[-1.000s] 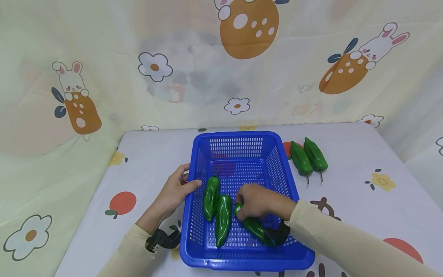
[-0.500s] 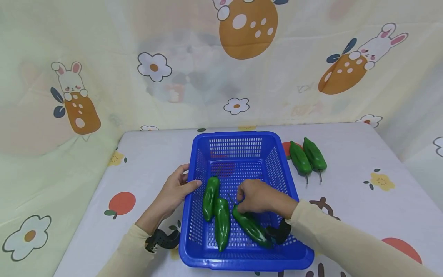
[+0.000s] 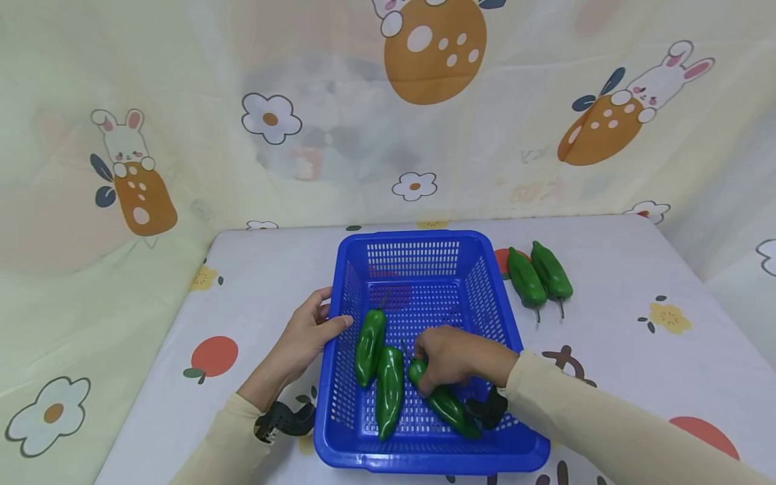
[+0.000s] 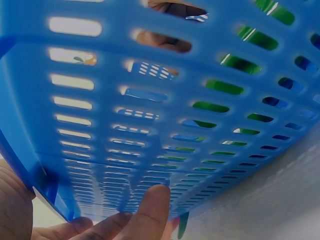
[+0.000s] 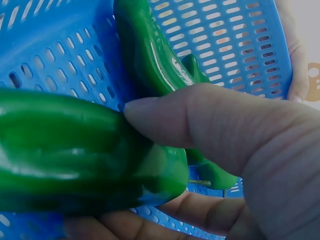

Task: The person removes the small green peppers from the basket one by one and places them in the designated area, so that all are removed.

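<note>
Inside a blue plastic basket (image 3: 433, 465) lie three glossy green peppers. My right hand (image 3: 451, 357) pinches the rightmost green pepper (image 3: 451, 411) near its stem end. In the right wrist view the thumb (image 5: 165, 117) presses on that pepper's side while the fingers pass beneath it. To its left lie the middle pepper (image 3: 390, 394) and the left pepper (image 3: 370, 347), close against each other. My left hand (image 3: 309, 333) grips the basket's left rim, thumb over the edge. Seen from the left wrist, its fingertips (image 4: 152, 205) rest against the slotted outer wall.
Two more green peppers (image 3: 527, 277) (image 3: 552, 271) lie side by side on the patterned tablecloth (image 3: 618, 269), just right of the basket. A printed curtain (image 3: 339, 162) hangs behind the table. Dark camera straps circle both wrists.
My right hand eased off the rightmost pepper, then came back down and took hold of it again. The middle pepper has slid slightly towards me. My left hand has stayed on the rim.
</note>
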A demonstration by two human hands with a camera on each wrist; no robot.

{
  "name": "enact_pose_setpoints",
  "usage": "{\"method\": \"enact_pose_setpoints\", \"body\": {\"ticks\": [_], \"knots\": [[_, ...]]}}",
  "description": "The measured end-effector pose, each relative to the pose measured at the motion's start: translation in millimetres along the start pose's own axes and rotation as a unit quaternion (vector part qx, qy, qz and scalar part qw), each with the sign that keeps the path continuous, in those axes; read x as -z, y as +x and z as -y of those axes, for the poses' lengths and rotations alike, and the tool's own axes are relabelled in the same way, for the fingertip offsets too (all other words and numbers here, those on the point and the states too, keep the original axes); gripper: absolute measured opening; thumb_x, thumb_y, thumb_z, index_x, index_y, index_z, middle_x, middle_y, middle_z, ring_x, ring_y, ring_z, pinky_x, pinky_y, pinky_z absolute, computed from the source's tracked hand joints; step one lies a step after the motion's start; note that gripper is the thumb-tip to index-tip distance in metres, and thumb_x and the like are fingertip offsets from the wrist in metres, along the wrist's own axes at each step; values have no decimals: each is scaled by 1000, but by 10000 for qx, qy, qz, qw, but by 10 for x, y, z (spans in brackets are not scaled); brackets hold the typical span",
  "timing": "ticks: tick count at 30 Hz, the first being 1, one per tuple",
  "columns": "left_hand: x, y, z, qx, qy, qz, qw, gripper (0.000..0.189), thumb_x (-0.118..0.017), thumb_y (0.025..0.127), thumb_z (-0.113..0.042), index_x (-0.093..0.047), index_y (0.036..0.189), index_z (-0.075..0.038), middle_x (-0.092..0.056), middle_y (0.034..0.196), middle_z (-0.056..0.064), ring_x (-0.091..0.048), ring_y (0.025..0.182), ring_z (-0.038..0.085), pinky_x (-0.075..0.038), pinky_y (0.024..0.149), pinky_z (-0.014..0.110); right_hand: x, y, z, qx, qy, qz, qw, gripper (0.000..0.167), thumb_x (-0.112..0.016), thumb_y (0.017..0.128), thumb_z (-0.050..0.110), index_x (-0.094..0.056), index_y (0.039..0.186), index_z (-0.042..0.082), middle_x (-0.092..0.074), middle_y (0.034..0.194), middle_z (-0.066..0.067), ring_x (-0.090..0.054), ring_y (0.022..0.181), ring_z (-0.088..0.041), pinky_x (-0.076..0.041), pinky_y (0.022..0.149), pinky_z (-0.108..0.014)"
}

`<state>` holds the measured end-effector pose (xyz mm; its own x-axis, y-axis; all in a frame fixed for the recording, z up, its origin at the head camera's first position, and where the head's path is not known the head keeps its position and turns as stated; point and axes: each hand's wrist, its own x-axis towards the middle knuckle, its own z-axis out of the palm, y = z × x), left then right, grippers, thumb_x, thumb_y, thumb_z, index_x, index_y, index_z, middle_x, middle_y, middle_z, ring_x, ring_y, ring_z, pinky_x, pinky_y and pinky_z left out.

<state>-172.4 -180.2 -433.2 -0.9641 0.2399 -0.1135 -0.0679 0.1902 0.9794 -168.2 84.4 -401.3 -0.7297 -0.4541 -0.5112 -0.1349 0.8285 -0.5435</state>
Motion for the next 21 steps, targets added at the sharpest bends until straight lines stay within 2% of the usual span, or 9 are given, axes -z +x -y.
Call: {"method": "enact_pose_setpoints", "body": {"ticks": [5,12,17,21], "knots": [[-4,-5,-1,13,5,-8,10000,61,-64,102,-13,-36,156,-8,-64,132,29,-74,103,36,-66,77,46,14,-12,2,18,29,-25,10000,31,-88,72,7,-67,95,7,-65,79,-4,-59,54,-15,-48,43,-24],[-12,-11,-13,39,2,-51,10000,61,-65,102,-13,-38,156,-8,-64,132,28,-74,103,36,-66,77,45,65,-29,9,337,-77,-303,9989,22,-82,77,8,-65,90,8,-62,81,-2,-53,63,-15,-47,55,-27],[-10,-11,-12,8,30,-41,10000,61,-64,102,-13,-37,156,-8,-64,132,29,-74,102,35,-66,77,45,12,-28,16,184,-116,11,9998,29,-89,77,18,-64,91,10,-65,79,-2,-59,63,-15,-52,52,-28],[-9,-5,-8,-6,10,-31,10000,61,-64,102,-13,-37,156,-8,-64,132,28,-74,101,35,-66,76,45,-23,-23,16,31,-115,91,9999,35,-93,72,15,-66,93,9,-66,78,-3,-62,59,-16,-56,49,-31]]}}
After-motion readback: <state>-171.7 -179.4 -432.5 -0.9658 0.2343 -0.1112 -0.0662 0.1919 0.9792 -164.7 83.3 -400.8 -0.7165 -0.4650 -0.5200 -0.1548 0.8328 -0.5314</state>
